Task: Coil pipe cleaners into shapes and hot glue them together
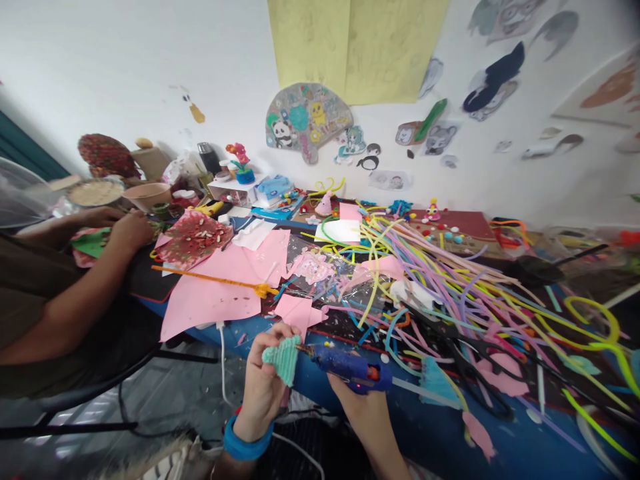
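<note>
White wall [210, 60] fills the far side of the room, with cut-out pictures stuck about it and a big yellow sheet [350, 50] at the top. Below it runs a blue table [415, 430], crowded with craft bits. At the left end a co-worker [35, 300] in a dark top has both hands by a green piece [93, 244]. Bright fuzzy stems [450, 293] sprawl over the right half, and a large pink sheet [215, 303] lies toward the left. Black scissors [465, 363] rest among the stems.

Nearest me, at the table's front edge, the right hand [357, 403] is wrapped round a blue glue gun [345, 368], a pale glue stick [425, 392] poking out behind. The left hand [265, 370], a blue band [245, 438] at its wrist, pinches a ribbed turquoise triangle [284, 360] between thumb and fingers, just in front of the nozzle [304, 349]; whether they touch, I can't tell.
</note>
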A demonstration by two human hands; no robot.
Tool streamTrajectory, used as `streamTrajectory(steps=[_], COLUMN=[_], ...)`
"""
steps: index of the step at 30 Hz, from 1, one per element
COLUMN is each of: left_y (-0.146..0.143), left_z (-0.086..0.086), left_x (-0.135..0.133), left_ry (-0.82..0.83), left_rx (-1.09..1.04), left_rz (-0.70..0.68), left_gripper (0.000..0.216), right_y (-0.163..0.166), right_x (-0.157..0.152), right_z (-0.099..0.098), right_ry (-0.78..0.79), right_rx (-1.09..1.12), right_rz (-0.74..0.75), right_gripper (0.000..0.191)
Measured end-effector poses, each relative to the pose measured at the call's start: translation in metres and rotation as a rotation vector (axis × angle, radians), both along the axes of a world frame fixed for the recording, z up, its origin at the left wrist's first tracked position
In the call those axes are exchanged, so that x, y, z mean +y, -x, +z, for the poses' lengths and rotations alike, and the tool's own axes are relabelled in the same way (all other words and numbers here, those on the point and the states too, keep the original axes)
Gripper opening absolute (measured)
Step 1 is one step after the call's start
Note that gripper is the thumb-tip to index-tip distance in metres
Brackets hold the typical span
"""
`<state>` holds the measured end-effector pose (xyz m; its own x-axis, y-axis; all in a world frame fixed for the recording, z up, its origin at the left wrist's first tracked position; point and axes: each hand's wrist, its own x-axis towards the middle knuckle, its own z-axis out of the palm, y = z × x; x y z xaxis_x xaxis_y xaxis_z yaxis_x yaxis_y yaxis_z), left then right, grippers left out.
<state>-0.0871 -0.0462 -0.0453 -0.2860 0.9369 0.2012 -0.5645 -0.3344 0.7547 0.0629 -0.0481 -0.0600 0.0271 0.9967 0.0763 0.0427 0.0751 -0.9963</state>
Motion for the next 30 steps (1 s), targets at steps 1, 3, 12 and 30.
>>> streamTrajectory(steps=[1, 3, 12, 30], left_y=[0.0, 0.0, -0.001, 0.002], left_z=[0.0, -0.001, 0.003, 0.001], left_x=[0.0, 0.0, 0.001, -0.002], left_ry=[-0.004, -0.007, 0.009, 0.019], left_rx=[0.003, 0.006, -0.001, 0.03], left_rz=[-0.006, -0.014, 0.016, 0.052], left_gripper=[0.03, 0.028, 0.03, 0.031], right_y=[-0.001, -0.002, -0.003, -0.005], right_x=[0.0, 0.001, 0.001, 0.002], right_z=[0.0, -0.001, -0.006, -0.003], right_ry=[-0.007, -0.025, -0.046, -0.08], right_rx=[-0.008, -0.032, -0.087, -0.076], right_rz=[0.008, 0.043, -0.014, 0.027], right_gripper=[0.01, 0.009, 0.012, 0.014])
